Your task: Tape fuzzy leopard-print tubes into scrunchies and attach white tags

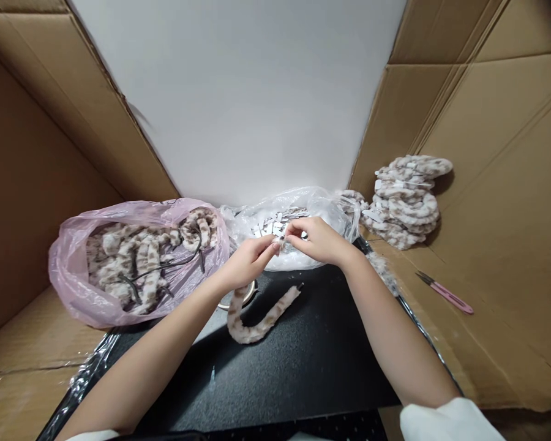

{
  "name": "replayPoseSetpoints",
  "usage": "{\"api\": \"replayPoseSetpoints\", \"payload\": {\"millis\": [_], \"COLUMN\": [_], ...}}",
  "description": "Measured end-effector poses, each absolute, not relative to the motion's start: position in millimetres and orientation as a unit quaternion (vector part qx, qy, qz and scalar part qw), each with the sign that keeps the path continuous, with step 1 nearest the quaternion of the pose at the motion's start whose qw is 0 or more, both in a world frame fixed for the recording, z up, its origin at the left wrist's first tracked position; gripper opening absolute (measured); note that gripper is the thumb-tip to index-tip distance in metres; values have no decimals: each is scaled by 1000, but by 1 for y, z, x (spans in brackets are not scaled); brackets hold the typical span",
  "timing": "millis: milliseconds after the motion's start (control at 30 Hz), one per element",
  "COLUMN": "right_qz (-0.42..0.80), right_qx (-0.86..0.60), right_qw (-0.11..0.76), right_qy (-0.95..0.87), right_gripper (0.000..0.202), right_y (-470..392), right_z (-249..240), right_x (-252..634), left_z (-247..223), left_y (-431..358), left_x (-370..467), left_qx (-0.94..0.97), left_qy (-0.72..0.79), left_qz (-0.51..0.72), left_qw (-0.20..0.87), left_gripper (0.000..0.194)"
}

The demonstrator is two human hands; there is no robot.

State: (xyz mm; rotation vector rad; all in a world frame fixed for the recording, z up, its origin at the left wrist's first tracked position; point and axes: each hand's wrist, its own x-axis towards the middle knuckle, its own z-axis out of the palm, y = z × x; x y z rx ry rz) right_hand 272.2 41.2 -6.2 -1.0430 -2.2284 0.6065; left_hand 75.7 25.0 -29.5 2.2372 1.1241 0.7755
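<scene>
A spotted furry strip point(252, 332) curves in a U over the black table, with a dark tip at its right end. Its other end runs up under my left hand point(252, 260), whose thumb and fingers pinch it. My right hand point(316, 239) is closed too, its fingertips meeting the left ones at a small furry end; what exactly they pinch is too small to tell. Behind my hands a clear plastic bag point(248, 214) holds many small white tags point(278, 222).
On the left, a pink plastic bag point(73, 263) holds furry strips and dark cords. Bundled furry strips point(406, 205) are piled at the right, near pink-handled snips point(450, 297). A tape roll point(249, 297) lies below my left hand. Cardboard walls point(500, 184) flank the black table point(294, 367).
</scene>
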Motion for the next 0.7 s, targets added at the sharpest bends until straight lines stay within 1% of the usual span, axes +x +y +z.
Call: {"api": "replayPoseSetpoints", "payload": {"millis": [233,300,467,600,633,700], "right_qz": [239,247,244,237,223,188], "right_qx": [-430,-477,-628,-711,-729,-756], "right_qw": [291,263,151,129,117,85], "right_qy": [-820,-801,-723,-650,-636,-622], "right_gripper": [13,13,16,34,34,26], "right_y": [43,44,48,51,52,55], "right_z": [3,8,13,9,7,3], "right_x": [290,308,369,400,404,409], "left_z": [-29,-27,-25,-28,-28,-28], "left_y": [26,26,26,29,29,29], "left_x": [74,74,73,72,72,72], "left_qx": [826,825,822,823,822,821], "left_qy": [412,415,417,414,415,419], "left_qz": [292,292,297,299,298,294], "left_qw": [251,249,249,250,250,254], "left_gripper": [34,34,33,34,34,36]}}
